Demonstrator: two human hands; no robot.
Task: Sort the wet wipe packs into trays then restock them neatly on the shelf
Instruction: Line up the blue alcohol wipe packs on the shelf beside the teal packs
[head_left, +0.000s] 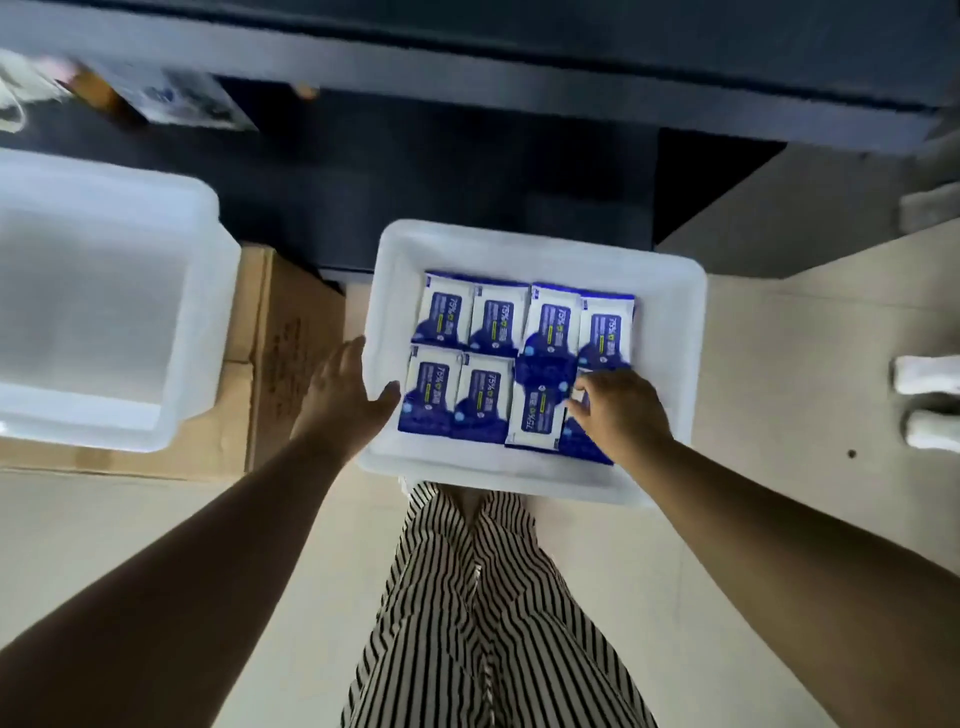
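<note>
A white plastic tray (670, 332) stands on the floor in front of me, holding several blue-and-white wet wipe packs (496, 319) laid flat in two rows. My left hand (345, 397) lies on the tray's left rim with straight fingers, thumb pointing inward over the edge. My right hand (621, 410) is inside the tray at the near right corner, fingers curled onto a wipe pack (579, 441) that it mostly hides; whether it grips or just presses is unclear. A dark shelf (467, 67) runs across the top of the view.
A second white tray (208, 270), nothing visible inside, sits on a cardboard box (283, 338) to the left. Blurred packs (182, 101) lie on a low dark shelf board. My striped trousers (467, 597) are below the tray. White-socked feet (930, 400) stand at the right.
</note>
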